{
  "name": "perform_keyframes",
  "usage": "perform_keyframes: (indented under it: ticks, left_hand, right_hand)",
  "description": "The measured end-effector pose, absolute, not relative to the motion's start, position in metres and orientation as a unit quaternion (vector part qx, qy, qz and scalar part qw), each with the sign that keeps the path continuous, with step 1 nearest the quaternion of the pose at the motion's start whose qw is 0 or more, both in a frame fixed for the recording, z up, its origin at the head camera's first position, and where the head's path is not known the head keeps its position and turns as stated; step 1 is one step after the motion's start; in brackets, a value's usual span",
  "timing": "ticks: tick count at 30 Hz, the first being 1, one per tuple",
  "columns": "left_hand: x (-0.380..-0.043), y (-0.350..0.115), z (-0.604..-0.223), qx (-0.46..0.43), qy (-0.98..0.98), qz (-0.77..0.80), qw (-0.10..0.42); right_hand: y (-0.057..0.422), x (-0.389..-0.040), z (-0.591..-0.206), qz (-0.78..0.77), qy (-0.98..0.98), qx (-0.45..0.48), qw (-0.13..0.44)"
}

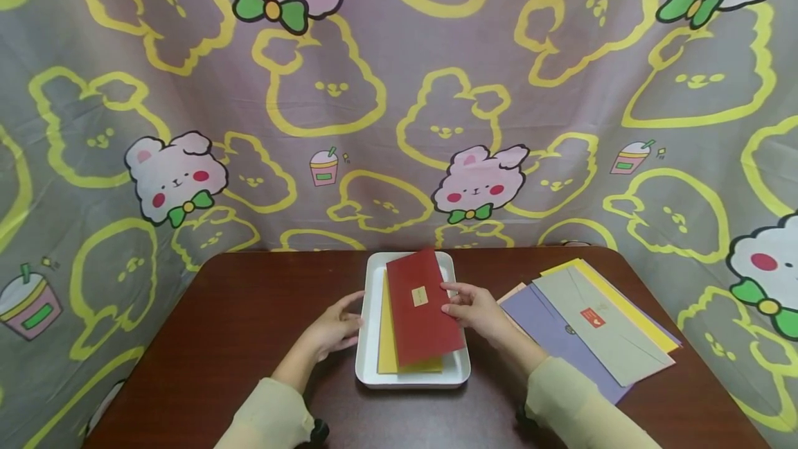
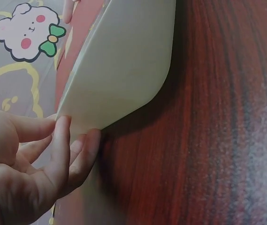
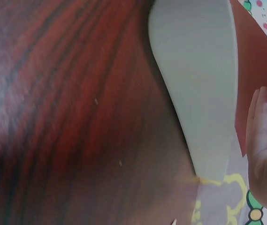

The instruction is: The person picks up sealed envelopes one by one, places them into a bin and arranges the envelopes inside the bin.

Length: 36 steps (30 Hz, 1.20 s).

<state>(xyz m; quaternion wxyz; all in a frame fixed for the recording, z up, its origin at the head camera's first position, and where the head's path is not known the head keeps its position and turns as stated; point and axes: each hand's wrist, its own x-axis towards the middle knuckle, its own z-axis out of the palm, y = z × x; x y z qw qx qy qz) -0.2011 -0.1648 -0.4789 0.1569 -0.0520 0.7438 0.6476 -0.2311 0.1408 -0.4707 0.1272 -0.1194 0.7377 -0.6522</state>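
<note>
A white tray (image 1: 370, 341) stands upright on its base, its long sides running away from me. Inside it lies a yellow envelope (image 1: 387, 345). Over that, slightly tilted, is a red envelope (image 1: 414, 331) with a small cream label. My right hand (image 1: 476, 310) pinches the red envelope's right edge between thumb and fingers; the right wrist view shows those fingers on the red paper (image 3: 255, 70) beyond the tray's side. At the tray's left side, my left hand (image 1: 333, 328) holds the edge, its thumb and fingertips on the tray wall (image 2: 119, 61) in the left wrist view.
Right of the tray lies an overlapping pile: a purple envelope (image 1: 555, 331), a grey-green envelope (image 1: 614, 338) with a red sticker, and a yellow one (image 1: 648, 328) beneath. The dark wooden table (image 1: 249, 310) ends at a patterned curtain (image 1: 386, 123).
</note>
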Motion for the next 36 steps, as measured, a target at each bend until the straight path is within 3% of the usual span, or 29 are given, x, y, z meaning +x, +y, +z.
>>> perform_keyframes:
  ticks: [14, 36]
  left_hand:
    - [-0.203, -0.165, -0.483, -0.054, 0.739, 0.653, 0.160]
    - [-0.202, -0.167, -0.481, -0.048, 0.737, 0.655, 0.163]
  right_hand:
    - [0.120, -0.224, -0.482, -0.524, 0.842, -0.115, 0.047]
    - [0.107, -0.224, -0.474, -0.376, 0.908, -0.159, 0.092]
